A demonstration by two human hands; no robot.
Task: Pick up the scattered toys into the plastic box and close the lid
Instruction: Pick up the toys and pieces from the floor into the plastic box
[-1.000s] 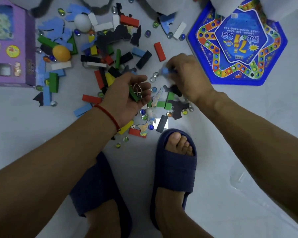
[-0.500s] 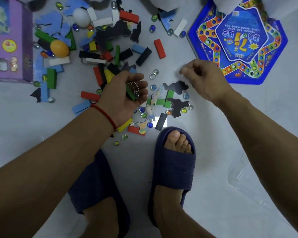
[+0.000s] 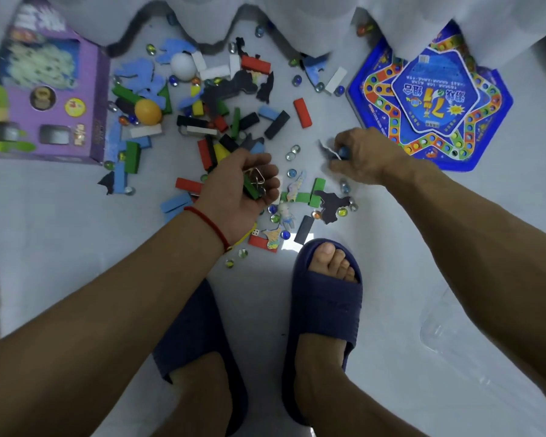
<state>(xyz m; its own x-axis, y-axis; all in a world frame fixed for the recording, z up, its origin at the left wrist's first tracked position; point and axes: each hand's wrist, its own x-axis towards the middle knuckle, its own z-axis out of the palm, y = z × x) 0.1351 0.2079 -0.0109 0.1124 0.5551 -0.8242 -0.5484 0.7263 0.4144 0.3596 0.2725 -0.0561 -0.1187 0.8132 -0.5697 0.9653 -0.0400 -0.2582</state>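
Coloured blocks [image 3: 302, 112], dark and blue puzzle pieces [image 3: 331, 204], glass marbles [image 3: 290, 156], an orange ball [image 3: 148, 111] and a white ball [image 3: 182, 66] lie scattered on the pale floor. My left hand [image 3: 240, 192], palm up, is cupped round a handful of small toys [image 3: 255, 184]: a green block and a metal wire clip. My right hand [image 3: 364, 156] pinches a dark puzzle piece [image 3: 327, 149] with a small blue piece, just above the floor. A clear plastic box's corner [image 3: 438, 329] shows at the right, under my right forearm.
A purple toy carton [image 3: 60, 99] lies at the left. A blue star-shaped game board [image 3: 432, 99] lies at the right, beyond my right hand. My feet in dark blue slippers [image 3: 325, 298] stand just below the toys. White cloth [image 3: 297, 23] hangs along the top edge.
My right hand moved down and left and picked up the dark puzzle piece that lay on the floor. My left hand kept its handful and barely moved.
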